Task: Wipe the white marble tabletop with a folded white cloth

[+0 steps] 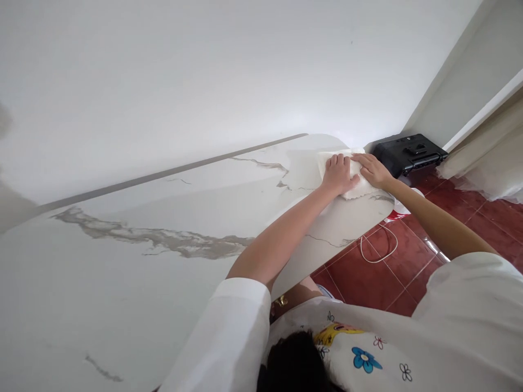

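A white cloth with a wavy edge lies on the far right end of a white marble-patterned table; I cannot tell whether it is fabric or paper. My left hand rests on top of it, palm down, fingers slightly bent and thumb held out to the side. Close beside it, my right hand presses on the cloth's right part with its fingers stretched toward the left hand. The palms hide part of the cloth.
A white wall runs along the table's back edge. Past the rounded table end, a black case stands on red floor tiles. A white cable loops on the floor, near a red and white item. A pale curtain hangs at right.
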Demonstrator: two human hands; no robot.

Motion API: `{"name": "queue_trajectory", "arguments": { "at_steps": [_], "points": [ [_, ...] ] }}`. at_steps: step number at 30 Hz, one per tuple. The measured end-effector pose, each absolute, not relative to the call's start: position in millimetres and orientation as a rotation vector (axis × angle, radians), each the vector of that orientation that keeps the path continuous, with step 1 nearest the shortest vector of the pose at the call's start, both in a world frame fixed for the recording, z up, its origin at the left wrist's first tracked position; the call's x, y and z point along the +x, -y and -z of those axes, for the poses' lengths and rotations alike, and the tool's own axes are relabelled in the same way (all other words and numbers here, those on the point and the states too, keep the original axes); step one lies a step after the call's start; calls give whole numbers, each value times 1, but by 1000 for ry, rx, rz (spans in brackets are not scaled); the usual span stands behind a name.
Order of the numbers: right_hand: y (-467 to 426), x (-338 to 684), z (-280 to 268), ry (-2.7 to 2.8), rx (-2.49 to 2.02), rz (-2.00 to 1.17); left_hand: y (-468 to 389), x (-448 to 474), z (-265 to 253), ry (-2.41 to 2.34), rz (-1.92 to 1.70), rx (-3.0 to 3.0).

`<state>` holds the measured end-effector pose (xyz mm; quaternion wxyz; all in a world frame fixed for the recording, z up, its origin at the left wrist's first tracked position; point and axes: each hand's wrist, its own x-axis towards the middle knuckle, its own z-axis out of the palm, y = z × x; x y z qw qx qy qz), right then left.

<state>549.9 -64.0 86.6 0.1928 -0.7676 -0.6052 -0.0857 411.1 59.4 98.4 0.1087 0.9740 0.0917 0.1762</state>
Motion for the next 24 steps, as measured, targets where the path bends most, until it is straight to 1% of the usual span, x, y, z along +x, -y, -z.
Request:
{"name": "queue_trajectory", "arguments": {
  "at_steps": [11,16,24],
  "points": [
    [113,521,-81,1611,-2152,296,-18,392,-97,-179,-547,2916],
    [132,504,-81,1585,-2179,334,-2,379,-99,-136,-519,2906],
    [156,471,-86,1523,-2261,306,19,355,-104,-66,-447,2905]
  ]
}}
